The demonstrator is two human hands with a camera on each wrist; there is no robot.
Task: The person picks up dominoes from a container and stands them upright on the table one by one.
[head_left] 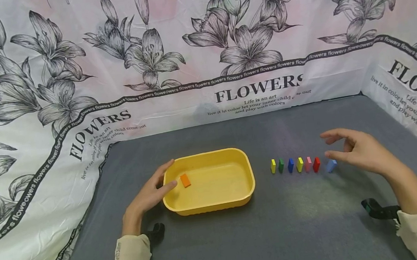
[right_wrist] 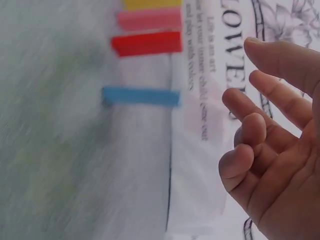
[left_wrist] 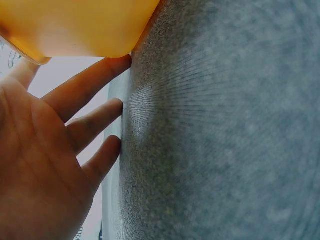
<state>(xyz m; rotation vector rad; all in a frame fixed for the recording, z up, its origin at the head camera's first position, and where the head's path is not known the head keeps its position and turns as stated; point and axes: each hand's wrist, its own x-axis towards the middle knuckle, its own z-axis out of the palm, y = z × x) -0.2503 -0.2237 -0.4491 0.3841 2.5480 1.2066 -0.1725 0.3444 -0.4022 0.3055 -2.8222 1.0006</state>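
Observation:
A yellow plastic tray (head_left: 218, 207) rests on the table, with one orange block (head_left: 185, 180) lying inside near its left end. My left hand (head_left: 151, 191) is at the tray's left end, thumb over the rim and the other fingers spread straight outside it. In the left wrist view, fingertips (left_wrist: 116, 106) reach down to the table beside the tray wall. My right hand (head_left: 359, 150) hovers with nothing in it, thumb and fingers apart, just above and right of a light blue block (head_left: 331, 165). In the right wrist view a gap shows between that block and the fingers.
Left of the light blue block, several thin blocks stand upright in a row: red (head_left: 316, 164), pink (head_left: 308, 164), yellow (head_left: 300, 164), blue (head_left: 291, 165), green (head_left: 281, 165) and another yellow one (head_left: 273, 166). A flower-printed cloth (head_left: 175, 112) borders the grey table (head_left: 246, 246) behind and at both sides.

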